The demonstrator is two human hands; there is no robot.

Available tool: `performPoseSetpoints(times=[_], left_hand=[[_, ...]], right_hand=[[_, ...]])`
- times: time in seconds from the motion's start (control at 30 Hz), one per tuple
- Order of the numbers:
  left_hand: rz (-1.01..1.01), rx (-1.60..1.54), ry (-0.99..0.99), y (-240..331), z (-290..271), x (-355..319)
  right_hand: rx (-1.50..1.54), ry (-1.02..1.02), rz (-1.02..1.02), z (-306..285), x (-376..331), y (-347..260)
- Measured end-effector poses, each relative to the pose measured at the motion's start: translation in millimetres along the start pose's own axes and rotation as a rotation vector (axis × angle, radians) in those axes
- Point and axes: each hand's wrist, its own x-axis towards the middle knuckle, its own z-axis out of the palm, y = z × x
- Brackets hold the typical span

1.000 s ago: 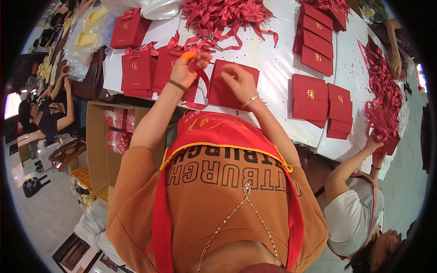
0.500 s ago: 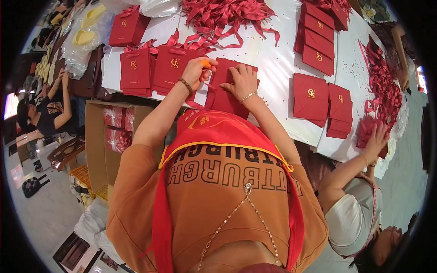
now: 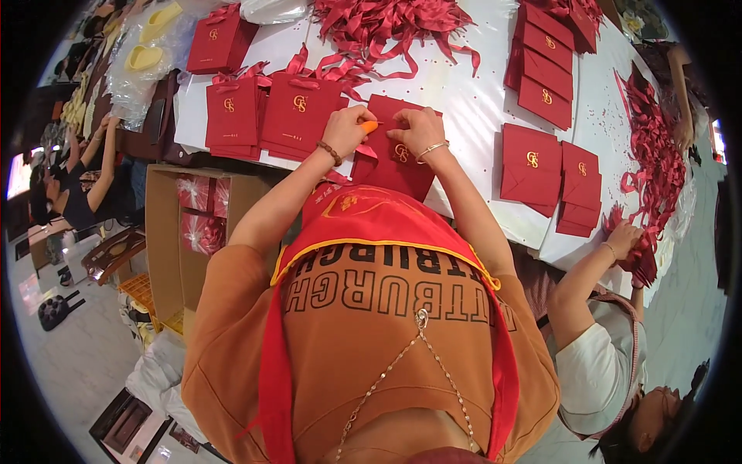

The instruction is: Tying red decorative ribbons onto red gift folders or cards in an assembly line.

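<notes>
A red paper gift bag (image 3: 398,168) with a gold emblem lies flat before me at the table's near edge. Over its upper left part, my left hand (image 3: 345,133) is closed around a small tool with an orange handle (image 3: 369,126), its thin tip pointing right. A red ribbon (image 3: 366,151) hangs just below that hand. My right hand (image 3: 422,131) is on the bag's upper right part, thumb and fingers pinched at the bag close to the tool's tip. The fingertips partly hide what is between them.
Finished-looking red bags with ribbon handles (image 3: 301,116) stand to the left. A heap of red ribbons (image 3: 390,23) lies at the far side. Stacked bags (image 3: 531,166) are on the right. Beside me a co-worker's hand (image 3: 622,236) touches another ribbon pile. An open carton (image 3: 165,247) stands at lower left.
My left hand has lowered and turned the orange tool toward the bag. My right hand has gone from lying spread on the bag to pinching, uncovering the gold emblem.
</notes>
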Motion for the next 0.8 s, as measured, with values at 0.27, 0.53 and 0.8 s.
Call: performPoseSetpoints(times=[0.27,0.53,0.8], left_hand=[[0.252,0.153,0.053,-1,3,-7],[0.269,0.175,-0.063,6,-4,-3],[0.463,0.183,-0.143,7,-11,-5]], right_hand=[[0.191,-0.102,0.110,1,4,0],[0.490,-0.244,0.274,1,3,4],[0.594,-0.159,0.362,10,-17,-9]])
